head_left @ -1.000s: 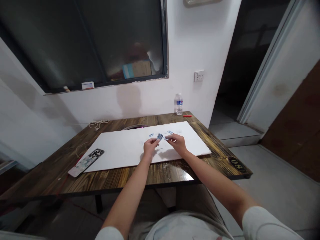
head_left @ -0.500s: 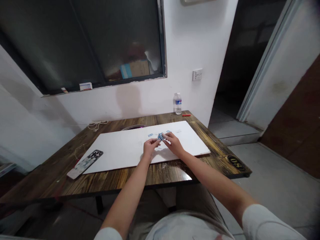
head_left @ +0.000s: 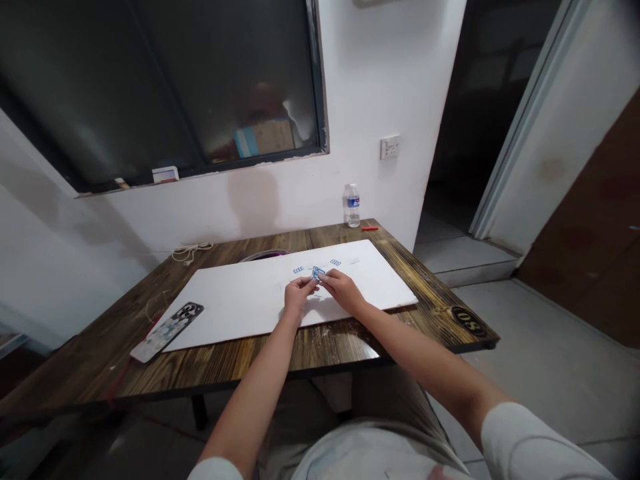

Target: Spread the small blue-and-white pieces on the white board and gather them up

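A small blue slotted piece (head_left: 317, 273) is pinched between the fingertips of both hands, just above the white board (head_left: 240, 300). My left hand (head_left: 299, 297) closes on its near left side. From the right, my right hand (head_left: 343, 290) grips it with thumb and fingers. Fingers cover much of the piece, so its full shape and whether it is more than one part cannot be made out. One flat blue slotted piece (head_left: 299, 270) lies on the board to the left beyond my hands, and another blue slotted piece (head_left: 335, 263) lies to the right.
The board rests on a dark wooden table (head_left: 320, 347). A patterned phone case (head_left: 167, 331) overlaps its left corner. At the back stand a water bottle (head_left: 353, 208) and a red pen-like stick (head_left: 370, 229). A white cable (head_left: 191, 251) lies at the back left.
The blue piece has turned between my fingers and shows less of its slots. My fingertips are closer together around it. The whole view has shifted slightly.
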A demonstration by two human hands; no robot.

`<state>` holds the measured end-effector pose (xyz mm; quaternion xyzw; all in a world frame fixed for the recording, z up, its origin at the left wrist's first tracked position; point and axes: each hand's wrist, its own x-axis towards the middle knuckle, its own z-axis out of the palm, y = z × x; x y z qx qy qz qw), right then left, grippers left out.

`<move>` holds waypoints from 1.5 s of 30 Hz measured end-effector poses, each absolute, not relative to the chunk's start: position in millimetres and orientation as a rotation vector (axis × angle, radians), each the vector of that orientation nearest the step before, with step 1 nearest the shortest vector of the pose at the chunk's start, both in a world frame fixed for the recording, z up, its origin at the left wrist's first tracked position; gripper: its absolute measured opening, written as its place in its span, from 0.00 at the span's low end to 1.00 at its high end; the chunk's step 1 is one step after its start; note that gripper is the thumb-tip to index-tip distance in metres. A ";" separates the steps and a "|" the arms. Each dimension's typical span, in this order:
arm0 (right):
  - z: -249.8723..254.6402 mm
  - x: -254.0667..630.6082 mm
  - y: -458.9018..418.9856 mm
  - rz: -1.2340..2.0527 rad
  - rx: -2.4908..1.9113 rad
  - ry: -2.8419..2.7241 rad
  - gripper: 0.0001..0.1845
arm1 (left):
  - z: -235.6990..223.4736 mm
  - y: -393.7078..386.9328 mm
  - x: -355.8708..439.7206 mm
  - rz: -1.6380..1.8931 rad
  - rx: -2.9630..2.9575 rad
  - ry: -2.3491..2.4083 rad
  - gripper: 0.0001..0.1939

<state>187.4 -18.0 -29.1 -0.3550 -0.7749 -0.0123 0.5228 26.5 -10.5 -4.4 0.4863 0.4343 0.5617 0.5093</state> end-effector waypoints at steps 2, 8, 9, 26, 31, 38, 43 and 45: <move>-29.5 186.9 -17.6 -0.023 -0.818 -1.888 0.17 | -4.0 -10.3 26.3 1.369 1.173 1.021 0.24; -28.4 184.1 -17.2 0.049 -0.714 -1.930 0.20 | -5.1 -7.5 24.2 1.433 1.200 1.029 0.23; -27.8 183.7 -17.3 0.073 -0.707 -1.913 0.19 | -5.5 -6.9 24.0 1.444 1.199 1.030 0.22; -20.3 202.8 -5.1 1.272 -0.551 -1.466 0.33 | 6.4 -19.9 28.7 1.122 1.126 0.719 0.21; -19.6 202.1 -10.6 1.250 -0.575 -1.463 0.28 | 7.4 -22.8 28.4 1.038 1.135 0.689 0.20; -22.7 200.5 -8.9 1.196 -0.647 -1.420 0.25 | 7.3 -25.5 30.1 1.016 1.154 0.742 0.22; -24.7 202.9 -2.2 1.157 -0.667 -1.450 0.22 | 4.5 -22.6 31.0 1.068 1.162 0.805 0.23; -23.2 207.1 1.2 1.082 -0.725 -1.501 0.22 | 2.6 -19.1 30.9 1.110 1.129 0.837 0.24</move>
